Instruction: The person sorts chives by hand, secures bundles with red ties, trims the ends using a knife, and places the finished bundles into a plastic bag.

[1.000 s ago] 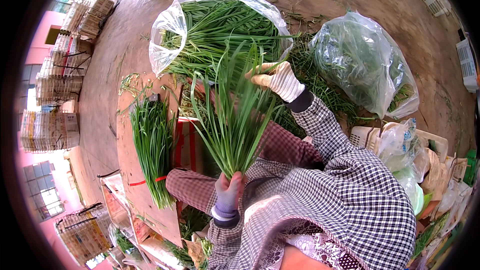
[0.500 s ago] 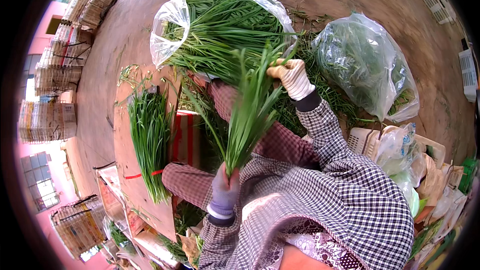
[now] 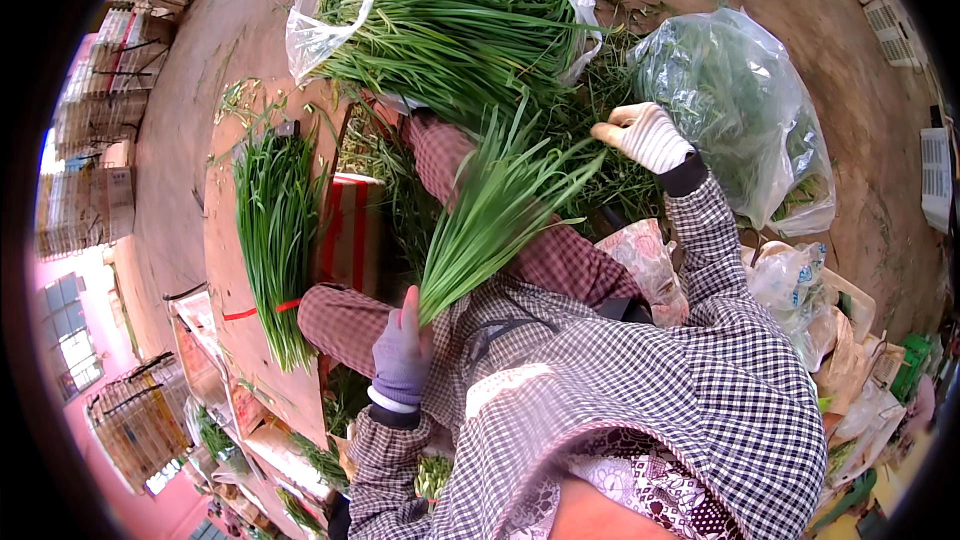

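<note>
- My left hand [image 3: 402, 345] holds a bunch of long green leaves [image 3: 495, 215] by the bottom end. My fingers are wrapped tight around the stems, and my thumb sticks up beside them.
- I hold it at the bottom, I think, so the leaves stay together and the tops can fan out.
- The bunch is above my lap, in front of me. Its long way runs from my left hand up and to the right. The thin tips point away from me, toward the big open bag of greens [image 3: 450, 20].
- My right hand [image 3: 645, 135] is up by the tips of the leaves, over the loose greens on the ground. Its fingers are curled in. I cannot tell if they pinch a leaf.
- Another bunch of green leaves [image 3: 275, 230] lies flat on the table [image 3: 225, 270] at my left. It lies long-ways, with a red band near its bottom end, tips pointing away from me.
- A second clear bag [image 3: 735, 100] full of greens sits at my right, near my right hand.
</note>
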`<state>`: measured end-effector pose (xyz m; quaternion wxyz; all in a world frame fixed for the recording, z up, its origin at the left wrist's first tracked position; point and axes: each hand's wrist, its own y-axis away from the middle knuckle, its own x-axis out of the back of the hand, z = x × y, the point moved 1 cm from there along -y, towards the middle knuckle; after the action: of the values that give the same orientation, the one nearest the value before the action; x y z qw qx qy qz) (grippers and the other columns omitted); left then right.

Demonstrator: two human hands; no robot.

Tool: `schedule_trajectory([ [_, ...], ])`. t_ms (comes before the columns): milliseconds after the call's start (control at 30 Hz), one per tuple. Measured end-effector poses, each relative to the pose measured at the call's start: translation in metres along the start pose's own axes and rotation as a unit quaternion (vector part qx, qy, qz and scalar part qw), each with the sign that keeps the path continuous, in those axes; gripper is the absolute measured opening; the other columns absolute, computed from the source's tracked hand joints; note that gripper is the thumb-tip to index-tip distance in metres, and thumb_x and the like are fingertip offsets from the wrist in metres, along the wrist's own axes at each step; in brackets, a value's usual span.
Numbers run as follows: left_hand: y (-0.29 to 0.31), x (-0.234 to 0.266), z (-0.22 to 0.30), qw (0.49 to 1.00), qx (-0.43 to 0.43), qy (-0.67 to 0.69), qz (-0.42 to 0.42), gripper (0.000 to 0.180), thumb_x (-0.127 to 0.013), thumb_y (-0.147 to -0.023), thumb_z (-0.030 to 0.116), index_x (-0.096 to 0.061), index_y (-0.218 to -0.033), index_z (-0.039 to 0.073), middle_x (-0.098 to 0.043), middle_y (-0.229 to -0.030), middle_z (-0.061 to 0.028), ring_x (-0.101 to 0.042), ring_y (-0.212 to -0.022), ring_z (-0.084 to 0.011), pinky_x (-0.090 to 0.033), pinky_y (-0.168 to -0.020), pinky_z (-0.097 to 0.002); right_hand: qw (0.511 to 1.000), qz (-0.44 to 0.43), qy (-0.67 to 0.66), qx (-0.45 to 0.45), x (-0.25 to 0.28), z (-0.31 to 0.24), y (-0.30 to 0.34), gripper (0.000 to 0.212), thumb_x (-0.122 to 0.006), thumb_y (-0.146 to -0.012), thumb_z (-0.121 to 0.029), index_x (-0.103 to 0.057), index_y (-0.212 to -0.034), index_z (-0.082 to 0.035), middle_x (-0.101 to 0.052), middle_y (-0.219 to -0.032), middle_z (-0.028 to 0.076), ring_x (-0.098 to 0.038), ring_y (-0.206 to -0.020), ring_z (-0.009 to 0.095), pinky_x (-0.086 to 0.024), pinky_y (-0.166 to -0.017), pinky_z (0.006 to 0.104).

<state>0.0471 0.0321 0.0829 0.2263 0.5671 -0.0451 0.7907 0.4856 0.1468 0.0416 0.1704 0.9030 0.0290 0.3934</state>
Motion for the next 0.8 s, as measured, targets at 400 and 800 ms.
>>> schedule_trajectory([
  [400,0.000,-0.004,-0.001,0.999,0.021,-0.011,-0.040,0.073,-0.063,-0.079,0.005,-0.033,-0.146,0.010,-0.058,-0.099,-0.0163,-0.061,-0.074,-0.0346,-0.049,-0.059,-0.0397,0.981,-0.147,-0.032,0.119,-0.096,-0.074,-0.023,0.057,-0.069,-0.073,-0.058,-0.072,-0.088,-0.003,-0.067,-0.071,0.015,-0.065,-0.069,0.028,-0.051,-0.069,0.0377],
  [800,-0.002,-0.004,-0.002,0.999,0.005,-0.005,-0.033,0.075,-0.065,-0.077,0.003,-0.035,-0.145,0.011,-0.058,-0.100,-0.0155,-0.061,-0.075,-0.0334,-0.049,-0.059,-0.0386,0.982,-0.112,-0.067,0.140,-0.124,-0.078,-0.039,0.043,-0.067,-0.078,-0.049,-0.073,-0.087,-0.007,-0.064,-0.068,0.016,-0.062,-0.064,0.032,-0.049,-0.063,0.0397],
])
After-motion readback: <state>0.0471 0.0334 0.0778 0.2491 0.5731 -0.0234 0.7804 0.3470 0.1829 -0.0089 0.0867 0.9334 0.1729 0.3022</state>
